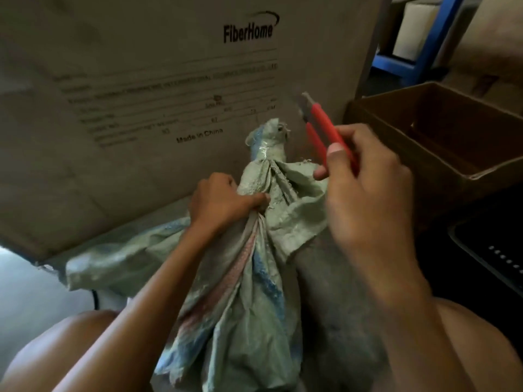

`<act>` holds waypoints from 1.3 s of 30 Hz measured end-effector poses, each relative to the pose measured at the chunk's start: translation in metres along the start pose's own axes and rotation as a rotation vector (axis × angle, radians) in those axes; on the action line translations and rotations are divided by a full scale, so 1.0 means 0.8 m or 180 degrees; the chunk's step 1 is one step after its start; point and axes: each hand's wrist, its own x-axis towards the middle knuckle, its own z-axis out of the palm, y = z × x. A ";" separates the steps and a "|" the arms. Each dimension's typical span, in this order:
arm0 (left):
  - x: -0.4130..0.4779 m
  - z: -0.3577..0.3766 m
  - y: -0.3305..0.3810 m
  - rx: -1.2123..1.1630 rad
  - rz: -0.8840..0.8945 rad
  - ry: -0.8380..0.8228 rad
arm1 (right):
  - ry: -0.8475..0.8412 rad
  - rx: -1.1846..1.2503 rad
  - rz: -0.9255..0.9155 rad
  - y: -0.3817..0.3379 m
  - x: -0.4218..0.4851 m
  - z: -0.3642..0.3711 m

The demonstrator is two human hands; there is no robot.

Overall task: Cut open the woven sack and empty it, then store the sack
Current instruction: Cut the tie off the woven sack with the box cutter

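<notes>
A pale green woven sack (254, 278) with blue and pink stripes stands between my knees, its neck bunched and taped shut into a knob (270, 142) at the top. My left hand (223, 199) grips the gathered cloth just below that neck. My right hand (365, 176) holds a red-handled cutting tool (319, 120), its metal tip pointing up and left, a little to the right of the tied neck and apart from it.
A large FiberHome cardboard box (141, 94) stands right behind the sack. An open brown cardboard box (441, 137) sits at the right, a black crate (492, 250) below it. Blue shelving (410, 60) is at the back right. My bare knees frame the bottom.
</notes>
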 end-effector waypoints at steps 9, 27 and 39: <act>-0.031 -0.028 0.000 -0.2627 -0.1092 -0.0909 | -0.0728 0.1551 0.0692 0.003 -0.037 0.060; 0.010 -0.018 -0.013 -0.4239 -0.2322 -0.1357 | -0.0889 0.0048 0.0183 0.041 -0.040 0.069; 0.025 -0.010 -0.006 -0.4067 -0.2079 -0.1112 | -0.1231 -0.0742 -0.0117 0.076 -0.048 0.052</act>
